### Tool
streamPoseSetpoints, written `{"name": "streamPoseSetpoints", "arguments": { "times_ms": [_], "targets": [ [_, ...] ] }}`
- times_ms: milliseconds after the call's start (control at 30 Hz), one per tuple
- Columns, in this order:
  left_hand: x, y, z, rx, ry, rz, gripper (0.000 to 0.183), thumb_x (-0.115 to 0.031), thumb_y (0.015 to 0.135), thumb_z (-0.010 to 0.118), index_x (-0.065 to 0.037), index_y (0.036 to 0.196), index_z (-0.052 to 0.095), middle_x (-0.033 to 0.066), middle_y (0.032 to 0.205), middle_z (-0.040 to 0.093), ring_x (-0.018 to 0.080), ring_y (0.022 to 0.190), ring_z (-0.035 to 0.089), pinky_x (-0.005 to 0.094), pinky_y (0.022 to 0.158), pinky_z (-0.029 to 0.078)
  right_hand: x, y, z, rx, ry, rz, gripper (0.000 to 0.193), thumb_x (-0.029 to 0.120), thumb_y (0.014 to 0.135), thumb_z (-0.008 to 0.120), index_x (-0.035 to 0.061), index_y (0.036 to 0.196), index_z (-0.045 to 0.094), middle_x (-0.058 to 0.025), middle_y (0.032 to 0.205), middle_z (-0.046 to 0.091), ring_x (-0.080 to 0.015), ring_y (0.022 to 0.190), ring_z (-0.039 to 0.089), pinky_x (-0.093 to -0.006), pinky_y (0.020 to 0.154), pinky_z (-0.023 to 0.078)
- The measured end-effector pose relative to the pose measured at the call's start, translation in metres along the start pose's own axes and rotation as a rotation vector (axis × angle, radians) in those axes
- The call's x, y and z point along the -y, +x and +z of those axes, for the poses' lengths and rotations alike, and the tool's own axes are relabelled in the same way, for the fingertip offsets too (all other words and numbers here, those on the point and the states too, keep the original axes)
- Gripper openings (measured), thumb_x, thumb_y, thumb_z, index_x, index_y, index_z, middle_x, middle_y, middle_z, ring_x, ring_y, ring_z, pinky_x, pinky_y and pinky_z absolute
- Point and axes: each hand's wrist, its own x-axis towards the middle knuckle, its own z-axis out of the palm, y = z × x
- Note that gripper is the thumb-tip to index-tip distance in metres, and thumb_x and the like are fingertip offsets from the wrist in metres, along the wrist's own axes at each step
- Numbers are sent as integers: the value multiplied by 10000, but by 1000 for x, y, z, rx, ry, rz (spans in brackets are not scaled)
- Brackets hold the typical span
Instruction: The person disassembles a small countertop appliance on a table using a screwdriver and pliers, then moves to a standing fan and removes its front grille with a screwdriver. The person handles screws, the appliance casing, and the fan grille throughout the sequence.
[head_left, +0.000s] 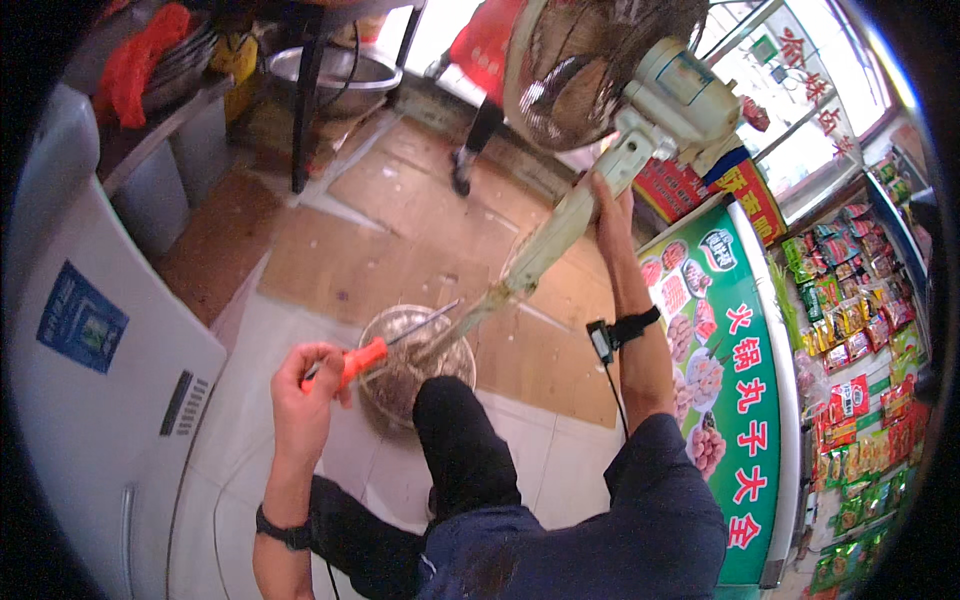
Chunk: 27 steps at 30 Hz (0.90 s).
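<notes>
My left hand [312, 390] is closed around the orange handle of a screwdriver [366, 358]. Its metal shaft points up and to the right, passing close to the lower end of the fan's stand. The electric fan [575, 230] leans away from me to the right, with a pale, stained stand and a dirty wire cage at the top. Behind the upper stand, just below the motor housing, my right hand [608, 208] grips it; most of its fingers are hidden. The fan's round, grimy base [385, 395] rests on the floor beside my knee.
Flattened cardboard [400, 200] covers much of the floor. A white appliance [120, 350] stands at the left, and a metal basin [345, 75] lies beyond it. Right of me are a green printed freezer side [730, 370] and racked snack packets [860, 340]. Another person [485, 110] is ahead.
</notes>
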Motion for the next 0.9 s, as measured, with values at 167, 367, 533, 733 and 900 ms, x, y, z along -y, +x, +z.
{"name": "streamPoseSetpoints", "arguments": {
  "times_ms": [167, 367, 533, 733, 900],
  "targets": [
    [-7, 12, 1, 32, -7, -13, 214, -228, 1103, 646, -19, 1058, 663, 66, 961, 694, 123, 667, 621, 299, 572, 528, 2, -1, -11, 31, 75, 52, 449, 257, 1028, 750, 62, 1370, 533, -49, 1140, 674, -175, 1039, 663, -371, 917, 567],
    [-10, 25, 7, 45, -47, 7, 189, -203, 1114, 615, -21, 1077, 652, 60, 896, 672, 149, 646, 636, 309, 556, 539, 23, -14, 0, 52, 128, 50, 386, 236, 990, 782, 51, 1260, 576, -95, 1085, 719, -217, 882, 739, -379, 774, 623],
    [-7, 31, 10, 58, -80, 6, 181, -196, 1116, 607, -20, 1129, 644, 68, 901, 677, 152, 651, 638, 308, 567, 541, 24, -22, 11, 74, 53, 100, 416, 288, 946, 795, 24, 1211, 613, -95, 986, 714, -205, 884, 717, -381, 791, 611],
    [-11, 29, 5, 75, -13, -6, 194, -202, 1117, 602, -15, 1146, 643, 76, 934, 686, 145, 670, 630, 309, 608, 545, 23, -39, 37, 55, 78, 15, 307, 184, 878, 842, 39, 1095, 679, -56, 962, 727, -161, 833, 711, -351, 767, 601],
    [-22, 9, -20, -30, -15, -2, 205, -204, 1111, 612, -5, 1140, 654, 66, 962, 680, 129, 688, 614, 296, 621, 528, 42, -42, 81, 88, -44, -62, 373, 181, 839, 892, 44, 1109, 674, -57, 968, 733, -167, 833, 708, -358, 780, 602]
  ]
}}
